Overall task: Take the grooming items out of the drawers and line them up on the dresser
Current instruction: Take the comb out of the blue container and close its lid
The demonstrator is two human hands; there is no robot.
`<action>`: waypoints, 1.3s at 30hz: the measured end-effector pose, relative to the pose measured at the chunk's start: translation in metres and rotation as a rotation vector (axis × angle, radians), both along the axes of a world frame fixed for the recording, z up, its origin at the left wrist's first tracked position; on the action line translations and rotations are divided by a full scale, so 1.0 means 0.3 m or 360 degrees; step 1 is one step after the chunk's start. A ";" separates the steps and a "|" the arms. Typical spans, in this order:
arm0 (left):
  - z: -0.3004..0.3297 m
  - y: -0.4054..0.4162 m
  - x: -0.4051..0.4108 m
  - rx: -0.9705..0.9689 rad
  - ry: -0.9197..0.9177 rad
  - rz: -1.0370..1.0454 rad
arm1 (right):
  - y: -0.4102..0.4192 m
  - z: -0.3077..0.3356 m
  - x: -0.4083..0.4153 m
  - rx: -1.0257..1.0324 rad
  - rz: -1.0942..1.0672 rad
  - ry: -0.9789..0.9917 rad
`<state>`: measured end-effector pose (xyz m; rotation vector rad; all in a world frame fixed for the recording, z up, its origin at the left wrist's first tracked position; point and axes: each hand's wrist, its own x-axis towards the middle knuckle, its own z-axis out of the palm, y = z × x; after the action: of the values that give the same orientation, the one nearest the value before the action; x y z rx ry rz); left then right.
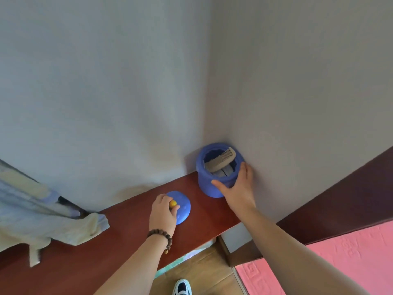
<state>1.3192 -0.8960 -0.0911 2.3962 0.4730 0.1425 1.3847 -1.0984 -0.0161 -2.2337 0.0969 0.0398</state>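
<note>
Round matte-blue plastic jar (214, 184), open, in the corner of the reddish-brown wooden dresser (119, 226), held a beige toothed comb (220, 159); right hand (236, 188) gripped it. Left hand (163, 213) pinched the domed blue lid's (182, 206) yellow knob (173, 203). No legible writing.

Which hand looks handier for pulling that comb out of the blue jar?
Probably the right hand: it grips the jar beside the comb, while the left hand pinches the lid's yellow knob.

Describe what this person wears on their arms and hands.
Both forearms are bare, with no sleeves or gloves in view. The left hand has a bracelet of dark brown round beads at its wrist, with a small dangling charm. The right hand wears nothing.
</note>
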 end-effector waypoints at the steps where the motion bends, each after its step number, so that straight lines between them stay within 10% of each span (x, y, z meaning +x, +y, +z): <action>1: 0.006 -0.006 -0.001 -0.0008 -0.0007 0.0014 | 0.000 -0.001 0.000 -0.0012 0.0005 -0.0006; 8: 0.301 -0.170 0.157 -0.0082 -0.0692 -0.0261 | -0.006 -0.008 0.008 0.0001 0.0036 -0.0017; 19: 0.322 -0.326 0.535 0.0578 -0.0167 -0.1180 | -0.008 -0.027 0.016 -0.0025 0.0031 -0.0081; 39: 0.561 -0.124 0.369 -0.0241 -0.0794 -0.0281 | -0.011 -0.034 0.014 -0.0064 0.0029 -0.0065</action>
<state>1.4298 -0.9332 0.0772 2.1382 0.0371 0.5850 1.3888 -1.1017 -0.0263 -2.2746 0.0550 0.0020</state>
